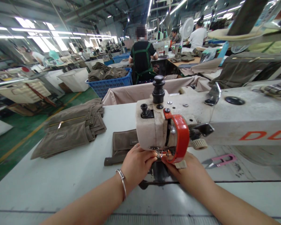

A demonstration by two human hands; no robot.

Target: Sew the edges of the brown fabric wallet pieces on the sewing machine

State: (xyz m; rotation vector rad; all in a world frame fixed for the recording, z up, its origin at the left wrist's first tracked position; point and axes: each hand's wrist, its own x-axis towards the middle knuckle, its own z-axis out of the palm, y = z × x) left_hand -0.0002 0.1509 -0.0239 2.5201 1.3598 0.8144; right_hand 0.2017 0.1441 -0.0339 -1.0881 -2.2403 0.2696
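Observation:
My left hand, with a silver bracelet at the wrist, is closed with thumb and forefinger pinched at the presser foot of a white sewing machine. Under and beyond this hand lies a grey-brown fabric bag piece with a small dark label and a narrow strip at its near left edge. From the other side my right hand reaches in to the foot, fingers drawn together and partly behind the red guard. What its fingertips hold is hidden.
Pink-handled thread snips lie right of my right hand. A stack of grey-brown bag pieces with zips sits on the white table at left. Beyond are a pink cloth-lined trough, a blue basket of pieces and a seated co-worker.

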